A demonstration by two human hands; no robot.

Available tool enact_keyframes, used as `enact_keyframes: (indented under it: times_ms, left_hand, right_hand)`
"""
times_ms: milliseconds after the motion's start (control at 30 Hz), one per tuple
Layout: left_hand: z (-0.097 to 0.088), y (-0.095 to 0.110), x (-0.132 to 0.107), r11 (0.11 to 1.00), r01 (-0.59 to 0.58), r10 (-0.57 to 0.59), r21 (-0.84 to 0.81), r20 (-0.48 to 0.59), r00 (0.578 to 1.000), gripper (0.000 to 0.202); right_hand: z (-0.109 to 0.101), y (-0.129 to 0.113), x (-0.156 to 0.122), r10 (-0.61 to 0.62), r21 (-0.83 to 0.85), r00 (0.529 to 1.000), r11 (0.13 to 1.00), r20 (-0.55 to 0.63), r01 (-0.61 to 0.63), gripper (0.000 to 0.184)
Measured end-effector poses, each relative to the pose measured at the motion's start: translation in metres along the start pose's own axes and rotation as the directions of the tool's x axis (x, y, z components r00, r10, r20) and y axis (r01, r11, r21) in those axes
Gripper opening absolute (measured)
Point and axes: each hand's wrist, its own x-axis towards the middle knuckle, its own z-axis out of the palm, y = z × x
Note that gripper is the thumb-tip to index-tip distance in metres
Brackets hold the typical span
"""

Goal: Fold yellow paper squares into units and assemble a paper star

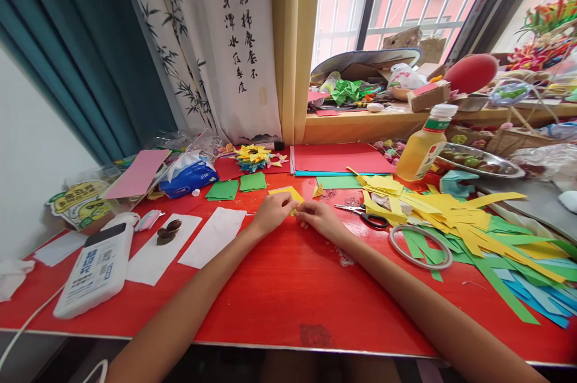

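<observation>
A yellow sheet of paper (288,192) is between my two hands over the middle of the red table. My left hand (273,213) pinches its near edge with thumb and forefinger. Close beside it, my right hand (321,218) has its fingertips closed on the paper's right corner. Just beyond the right hand sits a small folded yellow piece (318,190). Black-handled scissors (367,215) lie to the right, partly beside yellow paper strips (419,205). Behind the left hand are two stacks of green paper squares (253,181).
A roll of tape (420,246) and green strips (505,287) spread across the right. A juice bottle (424,145) stands behind them. White paper (214,235), a white box-like device (97,269) and a blue tissue pack (188,175) lie left. Red card (340,157) is at the back.
</observation>
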Motion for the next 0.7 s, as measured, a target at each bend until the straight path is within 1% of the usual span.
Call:
enact_keyframes:
  times_ms: [67,133,167,267,333,433,533,600,700]
  left_hand:
    - [0.0007,0.0013,-0.0003,1.000,-0.016,0.016,0.026,-0.015,1.000,0.026]
    - [0.0011,0.0023,-0.0006,1.000,0.004,-0.004,-0.002,-0.030,1.000,0.027]
    - [0.0010,0.0025,-0.0007,0.999,0.022,-0.023,-0.038,-0.020,1.000,0.027]
    - [-0.0001,0.0021,-0.0010,0.987,0.084,-0.077,-0.139,0.052,0.996,0.024]
    - [-0.0009,0.0017,-0.0015,0.984,0.098,-0.089,-0.146,0.062,0.994,0.022]
    - [-0.0004,0.0020,-0.0025,0.988,0.077,-0.074,-0.135,0.026,0.997,0.022]
    - [0.0025,0.0030,-0.0030,0.979,0.088,-0.084,-0.184,0.026,0.996,0.022]
    - [0.0051,0.0031,-0.0026,0.959,0.124,-0.121,-0.255,0.029,0.992,0.021]
    - [0.0084,0.0016,-0.0012,0.910,0.172,-0.170,-0.378,0.037,0.985,0.020]
  right_hand:
    - [-0.0003,-0.0007,0.0004,0.005,0.001,1.000,1.000,-0.012,-0.005,0.019]
    - [-0.0008,-0.0010,0.0011,0.020,0.043,0.999,0.999,-0.040,-0.018,0.019]
    - [-0.0011,-0.0010,0.0015,0.032,0.076,0.998,0.997,-0.063,-0.027,0.019]
    - [-0.0022,-0.0003,0.0025,0.062,0.143,0.991,0.989,-0.118,-0.045,0.019]
    - [-0.0033,0.0007,0.0031,0.072,0.135,0.993,0.989,-0.098,-0.058,0.019]
    - [-0.0052,0.0023,0.0041,0.083,0.110,0.996,0.991,-0.011,-0.082,0.021]
    - [-0.0067,0.0035,0.0049,0.079,0.112,0.996,0.990,0.037,-0.083,0.022]
    - [-0.0070,0.0042,0.0048,0.076,0.123,0.997,0.989,0.020,-0.078,0.023]
    - [-0.0066,0.0048,0.0035,0.083,0.157,0.996,0.985,-0.044,-0.075,0.026]
